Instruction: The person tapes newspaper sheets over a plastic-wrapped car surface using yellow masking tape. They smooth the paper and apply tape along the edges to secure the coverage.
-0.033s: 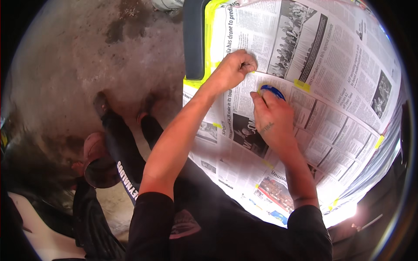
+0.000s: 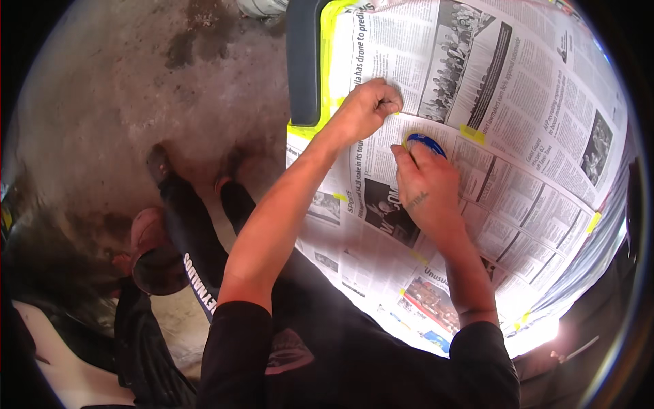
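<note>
Sheets of newspaper (image 2: 524, 170) cover a broad curved surface in front of me, joined by short pieces of yellow tape (image 2: 473, 134). My left hand (image 2: 368, 109) is closed in a pinch on the paper near a sheet seam, and a bit of yellow tape (image 2: 396, 113) shows at its fingertips. Just to the right and nearer, my right hand (image 2: 429, 187) grips a tape roll (image 2: 428, 144) with a blue face and a yellow edge. Its fingers are partly hidden beneath the hand and roll.
A dark grey trim piece (image 2: 304, 65) edged with yellow tape borders the paper on the left. Stained concrete floor (image 2: 122, 102) lies beyond. At lower left are a person's cap (image 2: 151, 249) and dark clothing, beside a pale panel (image 2: 71, 358). Clear plastic sheeting (image 2: 599, 262) hangs at right.
</note>
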Motion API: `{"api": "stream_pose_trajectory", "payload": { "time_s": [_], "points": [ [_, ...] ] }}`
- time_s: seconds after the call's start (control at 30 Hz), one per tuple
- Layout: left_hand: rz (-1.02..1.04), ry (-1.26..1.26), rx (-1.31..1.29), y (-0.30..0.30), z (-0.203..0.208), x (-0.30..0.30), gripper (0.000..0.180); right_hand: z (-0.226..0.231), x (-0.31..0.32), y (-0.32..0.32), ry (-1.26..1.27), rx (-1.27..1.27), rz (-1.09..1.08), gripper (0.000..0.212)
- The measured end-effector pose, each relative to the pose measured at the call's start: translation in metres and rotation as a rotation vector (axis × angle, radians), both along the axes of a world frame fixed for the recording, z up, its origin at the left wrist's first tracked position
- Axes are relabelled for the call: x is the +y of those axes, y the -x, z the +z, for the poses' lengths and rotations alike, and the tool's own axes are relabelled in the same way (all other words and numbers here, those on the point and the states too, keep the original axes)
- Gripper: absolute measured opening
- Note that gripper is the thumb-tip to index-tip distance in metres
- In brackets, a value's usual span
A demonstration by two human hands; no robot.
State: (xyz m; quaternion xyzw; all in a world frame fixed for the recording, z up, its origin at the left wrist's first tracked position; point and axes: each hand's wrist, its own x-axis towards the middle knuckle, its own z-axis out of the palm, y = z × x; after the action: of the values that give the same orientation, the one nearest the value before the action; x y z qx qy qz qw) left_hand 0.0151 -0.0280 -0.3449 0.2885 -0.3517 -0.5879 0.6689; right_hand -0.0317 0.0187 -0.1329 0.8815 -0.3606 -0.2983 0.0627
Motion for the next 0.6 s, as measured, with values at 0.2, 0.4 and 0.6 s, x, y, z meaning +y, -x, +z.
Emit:
{"api": "stream_pose_trajectory", "payload": {
  "time_s": [0.2, 0.4, 0.6],
  "points": [
    [0.153, -0.027, -0.245, 0.009, 0.01, -0.002, 0.008, -0.002, 0.002, 0.005, 0.0, -0.01, -0.013, 0.033],
    [0.228, 0.021, -0.46, 0.01, 0.014, 0.002, 0.012, 0.004, 0.006, -0.001, -0.028, -0.099, -0.037, 0.034],
    [0.242, 0.108, -0.644, 0.005, 0.023, 0.002, 0.018, 0.017, 0.018, -0.015, -0.074, -0.175, -0.079, 0.031]
  ]
}}
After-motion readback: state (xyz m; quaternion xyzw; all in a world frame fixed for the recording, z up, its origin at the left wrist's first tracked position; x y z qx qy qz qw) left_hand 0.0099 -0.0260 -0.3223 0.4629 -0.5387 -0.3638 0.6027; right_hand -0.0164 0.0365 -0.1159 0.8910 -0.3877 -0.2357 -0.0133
